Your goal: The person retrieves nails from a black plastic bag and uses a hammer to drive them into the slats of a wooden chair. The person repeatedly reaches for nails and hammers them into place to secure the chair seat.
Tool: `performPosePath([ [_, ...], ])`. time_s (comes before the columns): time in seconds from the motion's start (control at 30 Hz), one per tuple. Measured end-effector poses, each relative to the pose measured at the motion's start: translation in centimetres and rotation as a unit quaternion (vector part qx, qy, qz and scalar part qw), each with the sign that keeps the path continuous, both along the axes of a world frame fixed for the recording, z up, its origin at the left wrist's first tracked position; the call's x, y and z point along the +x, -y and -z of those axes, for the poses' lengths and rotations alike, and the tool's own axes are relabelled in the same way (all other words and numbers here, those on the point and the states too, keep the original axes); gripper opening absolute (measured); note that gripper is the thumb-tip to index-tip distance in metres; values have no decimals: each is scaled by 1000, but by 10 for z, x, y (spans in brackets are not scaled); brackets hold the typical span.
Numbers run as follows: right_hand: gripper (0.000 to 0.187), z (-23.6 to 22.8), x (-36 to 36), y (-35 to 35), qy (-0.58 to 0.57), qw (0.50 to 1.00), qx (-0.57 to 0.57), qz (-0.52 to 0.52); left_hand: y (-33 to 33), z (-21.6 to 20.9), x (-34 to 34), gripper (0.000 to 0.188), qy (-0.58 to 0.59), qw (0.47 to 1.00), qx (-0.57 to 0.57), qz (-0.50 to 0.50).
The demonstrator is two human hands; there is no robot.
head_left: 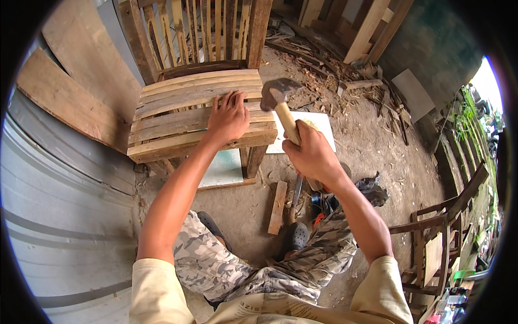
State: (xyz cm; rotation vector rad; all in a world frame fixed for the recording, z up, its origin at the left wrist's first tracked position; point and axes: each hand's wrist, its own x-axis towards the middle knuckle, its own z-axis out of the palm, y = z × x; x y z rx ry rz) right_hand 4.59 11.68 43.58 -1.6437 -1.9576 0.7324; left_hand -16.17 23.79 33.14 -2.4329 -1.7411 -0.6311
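Observation:
A wooden chair (pixel 253 32) with a slatted back stands in front of me, its seat slats (pixel 172 120) rough and separated by narrow gaps. My left hand (pixel 229 117) rests on the seat toward its right side. Its fingers are bent down and drawn together against a slat, and their tips are partly hidden, so anything small between them does not show. My right hand (pixel 313 154) grips a claw hammer (pixel 287 120) by its pale wooden handle. The dark metal head is raised beside the seat's right edge, apart from the wood.
A short wood block (pixel 278 208) and a dark metal bar (pixel 296 197) lie near my feet. White board (pixel 324 127) lies right of the chair. Scrap wood (pixel 356 83) litters the far floor. Planks (pixel 70 102) lean at left; another wooden chair frame (pixel 445 232) stands at right.

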Motion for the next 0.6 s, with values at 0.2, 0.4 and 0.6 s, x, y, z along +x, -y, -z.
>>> performPosePath([
  [0.2,29,34,-3,12,-79,992,94,36,3,-6,8,44,7,999,-36,-10],
  [0.4,28,11,2,3,-21,999,-31,7,0,0,-1,42,10,1000,-16,-12],
  [0.6,27,47,-1,4,-86,984,153,38,-3,1,5,41,-5,1000,-13,-4],
])
